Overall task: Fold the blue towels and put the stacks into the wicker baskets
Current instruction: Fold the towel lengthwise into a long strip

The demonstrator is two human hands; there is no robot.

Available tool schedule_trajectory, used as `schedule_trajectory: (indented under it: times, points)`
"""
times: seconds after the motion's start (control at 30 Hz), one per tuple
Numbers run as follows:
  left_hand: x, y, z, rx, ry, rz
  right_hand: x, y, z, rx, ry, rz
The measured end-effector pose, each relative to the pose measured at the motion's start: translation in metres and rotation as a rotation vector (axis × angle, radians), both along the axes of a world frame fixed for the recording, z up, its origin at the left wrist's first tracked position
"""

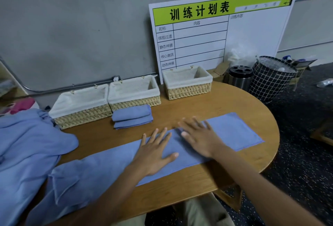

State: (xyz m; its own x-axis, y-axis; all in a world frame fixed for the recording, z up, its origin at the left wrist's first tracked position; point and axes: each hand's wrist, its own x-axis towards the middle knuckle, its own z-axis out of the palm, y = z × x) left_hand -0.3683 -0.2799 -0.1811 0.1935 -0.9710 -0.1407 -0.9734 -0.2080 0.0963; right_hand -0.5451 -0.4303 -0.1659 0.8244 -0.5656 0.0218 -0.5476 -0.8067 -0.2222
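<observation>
Heap of unfolded blue towels (23, 146) occupies the 9 o'clock edge of the wooden surface (207, 107). Three fabric-lined wicker baskets stand along the far side: left basket (81, 116) at 11 o'clock, middle basket (135, 102) touching it, right basket (189, 90) apart at 1 o'clock. Two folded blue towels (132, 117) are stacked just in front of the middle basket. A long blue towel (234, 130) lies spread flat from 7 to 3 o'clock. Left hand (155, 155) and right hand (200, 135) rest side by side on its middle, each grip apart, fingers straight, palms down. Behind the right basket, a printed schedule board (221, 33) leans on the wall.
</observation>
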Motion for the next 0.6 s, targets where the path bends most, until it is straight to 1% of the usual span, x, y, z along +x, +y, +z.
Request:
schedule_trajectory:
  times: [0.07,0.1,0.17,0.3,0.37,0.43,0.57,0.6]
  points:
    - [0.000,0.002,0.003,-0.001,0.026,0.008,0.025,0.017,-0.016,0.008,0.022,0.059]
    - [0.004,0.008,0.005,0.004,0.035,0.010,0.029,0.017,-0.023,-0.006,0.032,0.055]
    - [0.018,0.027,0.003,0.009,0.039,0.019,0.024,0.010,-0.029,-0.020,0.031,0.023]
    - [0.060,0.079,-0.004,-0.023,0.023,0.076,0.017,0.001,-0.025,-0.012,0.055,0.028]
    - [0.072,0.095,-0.005,-0.043,0.045,0.090,0.018,0.001,-0.025,-0.005,0.073,0.025]
    - [0.077,0.101,-0.005,-0.078,0.115,0.067,0.017,-0.001,-0.025,-0.007,0.093,0.018]
    - [0.093,0.115,0.011,-0.232,0.386,0.045,0.004,-0.017,-0.022,-0.036,0.097,-0.011]
    - [0.103,0.123,0.017,-0.294,0.396,0.039,-0.001,-0.023,-0.020,-0.041,0.101,-0.018]
